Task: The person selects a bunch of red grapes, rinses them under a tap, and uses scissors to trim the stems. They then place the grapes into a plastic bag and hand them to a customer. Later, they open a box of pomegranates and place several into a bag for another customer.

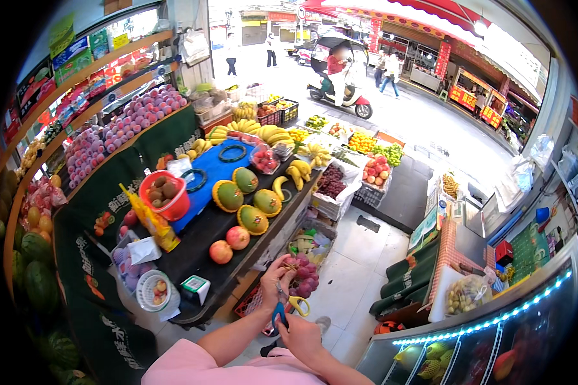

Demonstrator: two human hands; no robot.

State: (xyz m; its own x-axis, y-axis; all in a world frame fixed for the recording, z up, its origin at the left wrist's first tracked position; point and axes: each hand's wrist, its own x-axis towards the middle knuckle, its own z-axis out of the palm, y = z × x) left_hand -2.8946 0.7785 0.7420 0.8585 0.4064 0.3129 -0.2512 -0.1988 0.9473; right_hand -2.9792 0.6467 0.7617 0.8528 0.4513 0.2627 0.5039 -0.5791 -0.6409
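Note:
My left hand (274, 281) holds a bunch of large red grapes (304, 278) by its stem, out in front of my body. The fruit hangs to the right of the fingers. Just below, my right hand (301, 337) grips a pair of scissors with one blue handle (279, 313) and one yellow handle (299, 306). Their metal blades point up, near my left wrist and the bunch. The handles are spread apart. Whether the blades touch a stem is too small to tell. Under the grapes stands a crate (323, 243) with mixed wrappings.
On the dark display table (192, 257) at left are papayas (253, 219), pomegranates (237, 237), a red basket of kiwifruit (163, 192) and bananas (274, 134). A lit glass case (467, 337) borders the lower right. A knife (467, 269) lies on the checked counter. Outside, a person rides a scooter (339, 89).

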